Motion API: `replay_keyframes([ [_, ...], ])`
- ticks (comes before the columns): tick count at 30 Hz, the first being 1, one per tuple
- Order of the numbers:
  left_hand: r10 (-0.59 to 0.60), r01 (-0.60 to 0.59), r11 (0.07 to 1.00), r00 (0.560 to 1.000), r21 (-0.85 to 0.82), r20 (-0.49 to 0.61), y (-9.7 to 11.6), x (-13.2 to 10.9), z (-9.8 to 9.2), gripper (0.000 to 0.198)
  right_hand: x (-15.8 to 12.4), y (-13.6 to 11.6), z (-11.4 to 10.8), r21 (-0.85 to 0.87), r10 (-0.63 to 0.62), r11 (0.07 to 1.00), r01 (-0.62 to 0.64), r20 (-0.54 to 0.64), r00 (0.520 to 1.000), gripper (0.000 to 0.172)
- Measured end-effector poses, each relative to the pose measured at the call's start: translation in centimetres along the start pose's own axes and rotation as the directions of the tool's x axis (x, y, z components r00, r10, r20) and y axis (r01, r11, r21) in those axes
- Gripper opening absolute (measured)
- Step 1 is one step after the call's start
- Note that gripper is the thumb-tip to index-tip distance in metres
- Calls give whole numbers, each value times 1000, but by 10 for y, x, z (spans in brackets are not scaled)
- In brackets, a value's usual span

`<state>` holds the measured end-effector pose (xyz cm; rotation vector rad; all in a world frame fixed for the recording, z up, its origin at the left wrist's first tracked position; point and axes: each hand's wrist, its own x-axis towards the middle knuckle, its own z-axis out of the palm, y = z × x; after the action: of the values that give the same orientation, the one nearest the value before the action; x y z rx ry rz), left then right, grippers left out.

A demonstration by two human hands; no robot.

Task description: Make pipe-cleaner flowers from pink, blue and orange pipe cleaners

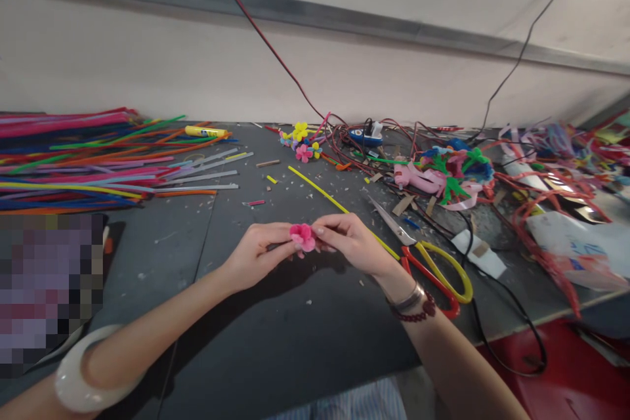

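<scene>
Petals of a small, round, pink fuzzy-stem flower (302, 237) sit between the person's two hands, above the dark grey tabletop (305, 335). The flower lies just right of the left hand's (258, 252) grip, which is closed on it with thumb and forefinger, and just left of the right hand's (352, 243) grip, which pinches its right edge. Neither hand is clearly nearer; the bloom is rounded, with no plain long axis, and any stem is hidden.

Counted: one flower in the hands; one long, thin, yellow fuzzy stem (319, 191), slanting from beyond the flower past the right hand; one pair of metal scissors with red and yellow handles (404, 236), just right of that hand, blades pointing away; one yellow tube (205, 132). The multicoloured fuzzy stems (98, 174) at left are too many to count.
</scene>
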<state>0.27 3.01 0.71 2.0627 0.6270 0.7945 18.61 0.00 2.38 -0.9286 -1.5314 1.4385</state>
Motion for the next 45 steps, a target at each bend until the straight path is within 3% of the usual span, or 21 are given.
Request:
replay_keyframes([
  [4, 14, -13, 999, 1000, 45, -26, 0, 1, 1, 17, 0, 2, -1, -83, -21, 996, 19, -26, 999, 24],
  [10, -79, 116, 987, 952, 111, -295, -7, -2, 4, 16, 1, 5, 3, -216, -43, 976, 4, -176, 983, 21],
  [14, -52, 89, 988, 958, 123, -281, -8, -2, 4, 13, 1, 4, 4, -284, -124, 958, 44, -269, 955, 17],
  [18, -57, 94, 986, 966, 139, -252, -4, 0, 4, 14, 2, 4, 4, -313, -134, 949, 39, -286, 949, 17],
  [23, -11, 60, 979, 971, 197, -240, -3, -2, 3, 10, 3, 6, 2, -133, -3, 991, -31, -251, 968, 17],
  [27, -47, 72, 992, 974, 105, -220, -5, -2, 3, 12, 3, 6, -1, 67, 120, 992, -110, -166, 979, 14],
  [31, -77, 98, 990, 977, 100, -201, -6, -3, 3, 12, 3, 5, -3, 15, 109, 994, -108, -170, 979, 13],
  [34, -30, 68, 985, 972, 158, -232, -5, -4, 3, 11, 3, 6, -3, -4, 91, 996, -93, -196, 976, 13],
  [37, 9, 30, 988, 968, 150, -252, -4, -5, 4, 11, 3, 7, -4, 149, 156, 980, -131, -170, 973, 12],
  [41, -68, 90, 992, 972, 87, -226, -5, -3, 4, 12, 4, 10, -5, 353, 283, 909, -224, -125, 951, 14],
  [43, -80, 111, 987, 968, 120, -237, -5, -2, 4, 14, 5, 12, -3, 340, 266, 919, -201, -157, 951, 15],
  [45, -40, 115, 969, 946, 219, -322, -4, -2, 4, 16, 5, 14, -1, 250, 180, 961, -117, -246, 952, 14],
])
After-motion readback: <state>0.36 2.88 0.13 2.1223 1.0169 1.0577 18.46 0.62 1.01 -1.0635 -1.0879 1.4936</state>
